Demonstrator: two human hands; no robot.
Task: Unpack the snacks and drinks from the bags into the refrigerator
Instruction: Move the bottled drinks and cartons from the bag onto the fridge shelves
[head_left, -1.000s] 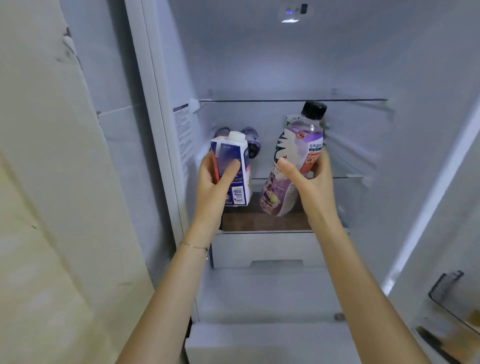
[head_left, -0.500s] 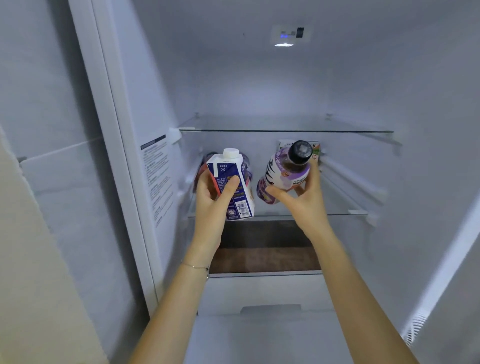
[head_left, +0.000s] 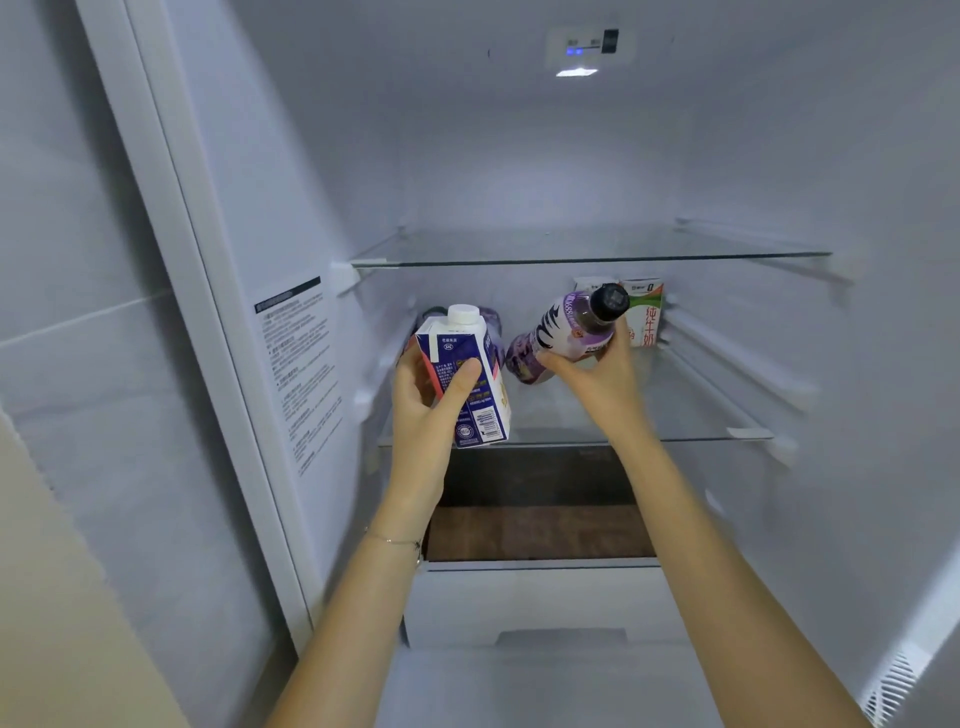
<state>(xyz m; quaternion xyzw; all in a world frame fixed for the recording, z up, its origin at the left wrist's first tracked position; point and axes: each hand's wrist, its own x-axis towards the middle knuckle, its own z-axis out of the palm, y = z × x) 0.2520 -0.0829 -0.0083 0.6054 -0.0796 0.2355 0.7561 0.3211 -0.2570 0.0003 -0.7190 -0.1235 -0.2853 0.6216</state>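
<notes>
My left hand (head_left: 428, 402) grips a blue-and-white drink carton (head_left: 475, 382) with a white cap, upright at the front left of the lower glass shelf (head_left: 691, 434). My right hand (head_left: 597, 371) holds a purple-labelled bottle (head_left: 563, 332) with a black cap, tilted with its base down to the left, above the same shelf. A dark bottle (head_left: 491, 319) lies behind the carton, mostly hidden. A green-and-white milk carton (head_left: 644, 314) stands at the back right of the shelf.
An upper glass shelf (head_left: 597, 257) spans the refrigerator above my hands. Below the lower shelf are a dark wooden-looking panel (head_left: 540, 530) and a white drawer (head_left: 545, 605). The refrigerator's left wall carries a printed label (head_left: 301, 364). A light (head_left: 576, 71) shines at the top.
Both hands have reached further into the refrigerator, up to the lower shelf. The bottle has tipped from nearly upright to a slant. The view has tilted upward.
</notes>
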